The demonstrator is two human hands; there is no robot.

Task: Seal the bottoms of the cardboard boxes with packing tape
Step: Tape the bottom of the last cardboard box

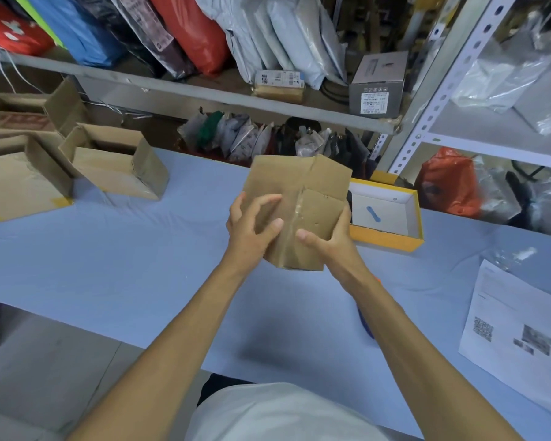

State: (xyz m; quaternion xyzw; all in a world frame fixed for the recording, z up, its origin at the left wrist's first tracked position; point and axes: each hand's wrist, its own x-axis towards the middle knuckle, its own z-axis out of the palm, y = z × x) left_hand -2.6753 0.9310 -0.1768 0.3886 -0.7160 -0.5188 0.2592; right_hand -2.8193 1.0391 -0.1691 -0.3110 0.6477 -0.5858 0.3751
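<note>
Both hands, left hand (252, 224) and right hand (326, 240), curl around the small cardboard box (295, 211) above the blue table (140, 265). Its taped seam looks wrinkled; loose pressing could leave it lifting.

I see a plain brown cardboard box (296, 211) over the pale blue table cover (140, 265). The tray (387, 240) has yellow-orange walls and a white inside; a white sheet (519, 332) carries a black QR pattern.

Two bare forearms run up from the lower frame, no sleeves, watch or rings visible; a white shirt (283, 412) fills the bottom centre.
</note>
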